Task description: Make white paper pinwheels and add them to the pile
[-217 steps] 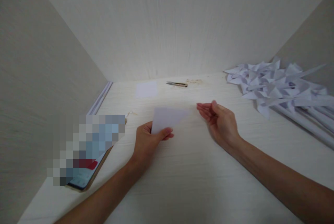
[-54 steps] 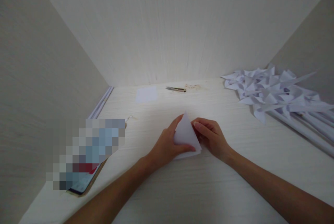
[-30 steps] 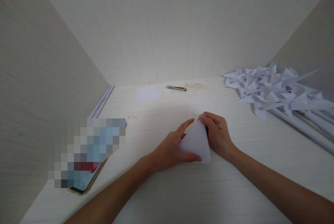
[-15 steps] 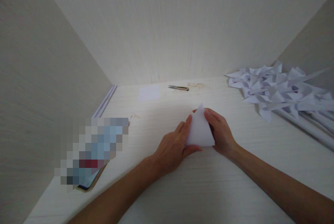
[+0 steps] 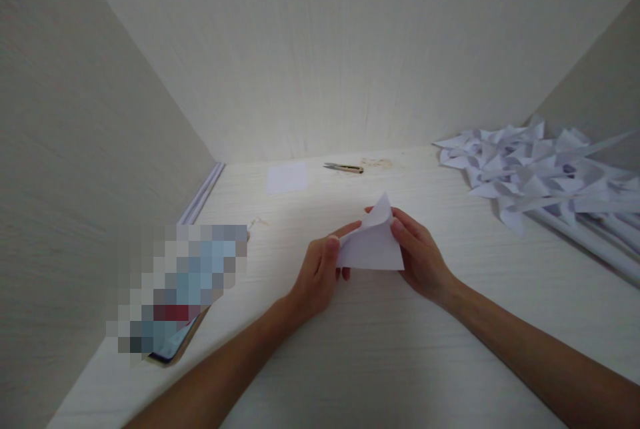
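Observation:
Between my two hands is a sheet of white paper (image 5: pixel 374 246), partly folded over, with one corner pointing up and away from me. My left hand (image 5: pixel 320 272) pinches its left corner, thumb on top and fingers beneath. On the other side, my right hand (image 5: pixel 417 249) grips the right edge with the thumb pressed near the fold; its other fingers are mostly hidden behind the paper. The paper is held just above the pale table (image 5: pixel 340 362).
Thread snips (image 5: pixel 343 167) and a flat white paper square (image 5: pixel 287 178) lie near the back wall. Folded paper pinwheels (image 5: pixel 545 169) are heaped at right, over white paper tubes (image 5: pixel 590 245). More tubes (image 5: pixel 203 194) rest by the left wall, near a phone (image 5: pixel 175 349), partly blurred out.
My left hand has shifted left and turned, its thumb now on top of the paper's left corner. The paper has opened out wider to the left. My right hand stays nearly in place.

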Demonstrator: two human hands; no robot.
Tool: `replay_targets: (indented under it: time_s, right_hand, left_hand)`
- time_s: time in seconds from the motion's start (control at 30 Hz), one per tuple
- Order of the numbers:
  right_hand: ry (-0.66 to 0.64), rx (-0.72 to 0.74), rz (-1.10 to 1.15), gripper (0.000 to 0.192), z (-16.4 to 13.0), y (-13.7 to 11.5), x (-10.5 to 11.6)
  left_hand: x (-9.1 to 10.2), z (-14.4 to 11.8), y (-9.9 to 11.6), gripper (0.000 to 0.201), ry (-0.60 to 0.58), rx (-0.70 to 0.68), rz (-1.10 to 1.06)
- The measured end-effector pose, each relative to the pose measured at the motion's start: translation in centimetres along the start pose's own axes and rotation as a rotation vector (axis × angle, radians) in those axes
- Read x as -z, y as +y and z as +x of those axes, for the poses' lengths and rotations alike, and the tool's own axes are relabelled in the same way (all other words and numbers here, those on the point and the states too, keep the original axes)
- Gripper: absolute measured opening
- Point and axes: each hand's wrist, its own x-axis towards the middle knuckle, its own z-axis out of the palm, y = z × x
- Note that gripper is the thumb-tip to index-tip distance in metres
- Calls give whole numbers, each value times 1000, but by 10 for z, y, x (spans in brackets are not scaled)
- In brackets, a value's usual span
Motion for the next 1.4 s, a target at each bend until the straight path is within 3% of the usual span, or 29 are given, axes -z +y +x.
replay_targets:
  time_s: [0.2,0.37,0.47,0.67,0.83,0.93,1.07,1.2,1.3,1.4]
  right_hand:
    - [11,2,-26,22,0,4,1]
    - [153,-8,-208,19,0,6,0]
    - [234,-11,-311,24,0,6,-3]
    - [371,47,-480,27,-5,2,-8]
    - [381,238,-706,17,-10,0,-14]
    - [349,263,-765,15,-10,1,-14]
    - [272,147,-628,16,-7,4,-12]
    - [205,-25,-218,20,-7,11,-18]
    - [246,-130,63,21,-9,14,-27]
    - [234,-141,165,17,-9,15,-32]
  left_hand:
    - [0,5,2,65,185,163,-46]
    - [0,7,5,53,337,35,92]
    - [-2,6,5,45,299,65,110]
    - [-6,7,5,35,185,296,77]
    - [-7,9,6,27,262,275,138]
    - [-9,8,9,23,343,211,71]
    - [-12,6,12,30,535,102,86]
    - [-11,6,12,31,703,8,51]
    - [-12,5,10,28,647,-50,-20]
    - [-16,2,8,31,503,-143,10]
